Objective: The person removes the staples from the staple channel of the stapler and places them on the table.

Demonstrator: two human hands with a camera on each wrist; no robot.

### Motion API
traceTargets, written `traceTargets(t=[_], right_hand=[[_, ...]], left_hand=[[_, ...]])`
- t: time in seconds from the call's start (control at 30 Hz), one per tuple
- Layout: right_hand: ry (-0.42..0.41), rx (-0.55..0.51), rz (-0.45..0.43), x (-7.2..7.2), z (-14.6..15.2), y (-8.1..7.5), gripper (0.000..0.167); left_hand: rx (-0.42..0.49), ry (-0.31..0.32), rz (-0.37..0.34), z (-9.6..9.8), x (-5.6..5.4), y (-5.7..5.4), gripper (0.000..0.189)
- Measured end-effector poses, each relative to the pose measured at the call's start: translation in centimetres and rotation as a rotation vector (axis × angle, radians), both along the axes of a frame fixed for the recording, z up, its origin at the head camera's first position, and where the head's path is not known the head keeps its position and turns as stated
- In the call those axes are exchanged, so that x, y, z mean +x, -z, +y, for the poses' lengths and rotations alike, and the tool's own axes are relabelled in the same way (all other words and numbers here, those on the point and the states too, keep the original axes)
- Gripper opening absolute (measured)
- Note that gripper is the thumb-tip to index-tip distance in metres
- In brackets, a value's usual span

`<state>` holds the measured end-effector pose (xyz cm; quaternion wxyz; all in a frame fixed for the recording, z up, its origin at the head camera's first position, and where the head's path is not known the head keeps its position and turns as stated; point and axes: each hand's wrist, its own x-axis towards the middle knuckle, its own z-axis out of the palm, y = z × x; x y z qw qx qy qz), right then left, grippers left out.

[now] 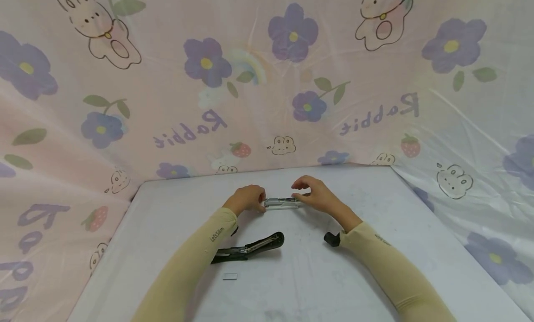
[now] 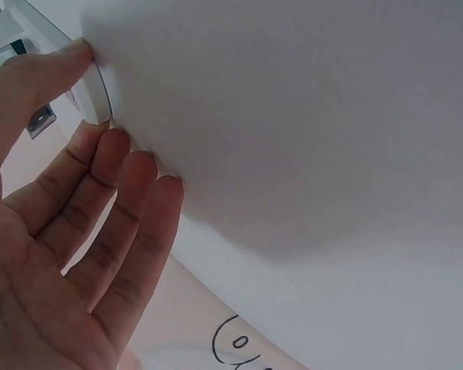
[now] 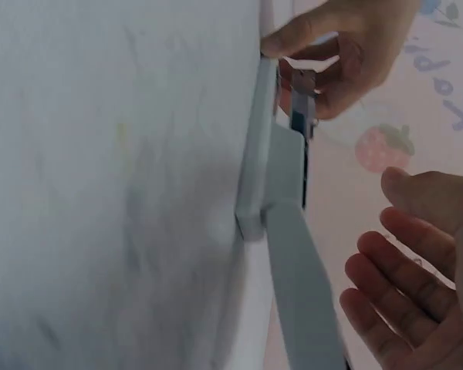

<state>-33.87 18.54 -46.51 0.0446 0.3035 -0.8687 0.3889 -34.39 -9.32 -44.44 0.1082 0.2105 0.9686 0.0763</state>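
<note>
A light grey stapler [image 1: 280, 203] lies opened out near the back of the white table, its metal staple channel exposed. In the right wrist view, its long cover [image 3: 297, 277] is swung back from the base toward the camera. My left hand [image 1: 249, 198] pinches the left end of the stapler's base [image 2: 99, 92] between thumb and fingers, the other fingertips down at the tabletop. My right hand [image 1: 319, 195] is by the stapler's right end; in its wrist view the loosely bent fingers [image 3: 378, 270] stand apart from the cover and hold nothing.
A black stapler [image 1: 264, 243], also opened out, lies nearer on the table, partly behind the left sleeve [image 1: 187, 262]. In front of it is a small silvery staple strip [image 1: 230, 276]. A printed cloth [image 1: 258, 104] hangs behind the table [image 1: 317, 275].
</note>
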Motion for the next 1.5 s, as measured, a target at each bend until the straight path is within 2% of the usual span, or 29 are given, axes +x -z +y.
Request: traceTargets(t=[0.23,0.43,0.87,1.5], right_hand=[[-0.052,0.025,-0.005,-0.3,-2.2,1.3,0.026],[-0.050,0.050,-0.003,-0.8,-3.2,2.0,0.019],[-0.037,0.112,-0.037,-0.6,-3.8,1.8,0.007],[-0.055,0.155,-0.027,-0.4,-4.5,1.4,0.015]], left_hand=[[-0.008,-0.007,-0.008,0.1,0.0,0.0,0.031],[-0.004,-0.008,-0.015,0.1,-0.1,-0.1,0.031],[-0.004,-0.003,-0.011,0.0,-0.1,-0.1,0.031],[-0.013,0.011,-0.009,0.0,0.0,-0.3,0.030]])
